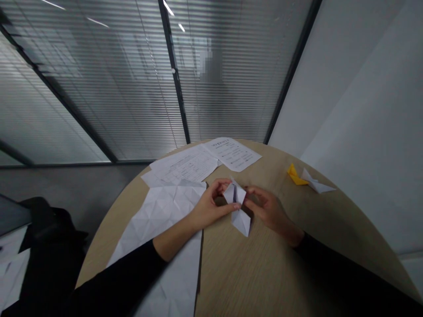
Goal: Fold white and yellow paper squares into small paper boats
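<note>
Between my two hands is a folded piece of white paper (241,222), with pointed flaps and a dark slit near its top. My left hand (216,204) pinches it from the left, the thumb lying across its middle and the fingers behind its upper part. From the right, my right hand (266,209) grips its edge with thumb and bent fingertips. The lower flap of the paper hangs toward me, above the wooden table (228,277). Under my left forearm spreads a large creased white sheet (165,211).
Printed sheets (188,165) overlap at the table's far edge. On the right lie a yellow folded paper figure (295,176) and a white one (319,184), touching. Beyond stand a glass partition with blinds (214,110) and a white wall (370,132). A black chair (49,229) is at the left.
</note>
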### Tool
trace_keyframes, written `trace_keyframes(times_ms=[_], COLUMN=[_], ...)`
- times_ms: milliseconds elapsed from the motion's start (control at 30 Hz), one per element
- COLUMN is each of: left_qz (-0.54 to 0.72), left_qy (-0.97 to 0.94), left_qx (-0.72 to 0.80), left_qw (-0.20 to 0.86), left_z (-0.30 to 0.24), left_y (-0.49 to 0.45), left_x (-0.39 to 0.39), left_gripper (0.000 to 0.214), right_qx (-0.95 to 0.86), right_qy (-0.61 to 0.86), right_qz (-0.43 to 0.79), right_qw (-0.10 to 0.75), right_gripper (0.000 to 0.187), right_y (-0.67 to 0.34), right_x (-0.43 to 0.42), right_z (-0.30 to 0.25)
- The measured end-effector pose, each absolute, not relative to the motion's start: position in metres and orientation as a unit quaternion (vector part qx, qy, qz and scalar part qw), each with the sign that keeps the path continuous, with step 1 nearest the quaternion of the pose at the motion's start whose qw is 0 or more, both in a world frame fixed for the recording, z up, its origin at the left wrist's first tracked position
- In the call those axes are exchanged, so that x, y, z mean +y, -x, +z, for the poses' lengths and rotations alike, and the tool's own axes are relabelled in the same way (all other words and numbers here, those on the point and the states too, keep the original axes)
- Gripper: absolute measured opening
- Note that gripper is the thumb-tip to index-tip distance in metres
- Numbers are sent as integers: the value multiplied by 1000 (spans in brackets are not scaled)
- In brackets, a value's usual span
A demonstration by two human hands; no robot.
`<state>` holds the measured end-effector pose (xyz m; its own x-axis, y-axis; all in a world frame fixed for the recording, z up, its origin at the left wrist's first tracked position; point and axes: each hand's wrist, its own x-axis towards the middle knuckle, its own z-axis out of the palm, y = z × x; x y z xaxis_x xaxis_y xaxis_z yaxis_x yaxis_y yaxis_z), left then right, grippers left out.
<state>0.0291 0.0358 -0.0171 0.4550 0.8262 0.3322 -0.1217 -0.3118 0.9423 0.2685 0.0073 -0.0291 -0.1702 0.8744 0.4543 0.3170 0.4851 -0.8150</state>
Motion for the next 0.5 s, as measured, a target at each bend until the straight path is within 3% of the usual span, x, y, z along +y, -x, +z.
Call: trace_keyframes(times_ms=[200,333,500], left_qz=[440,395,408], left_qy=[-616,-576,-580], left_qx=[213,249,341], left_qw=[618,671,617], left_z=[-5,11,39], left_y=[-36,-36,-4], left_x=[40,32,14], left_gripper=[76,55,33], right_qx=[-641,-578,-543], right_qy=[416,424,454], right_qz=[375,397,387], right_qw=[525,573,591], right_gripper=[22,31,35], right_y=[-276,-284,-293], right_x=[13,21,33], right_z=[-29,-31,-27])
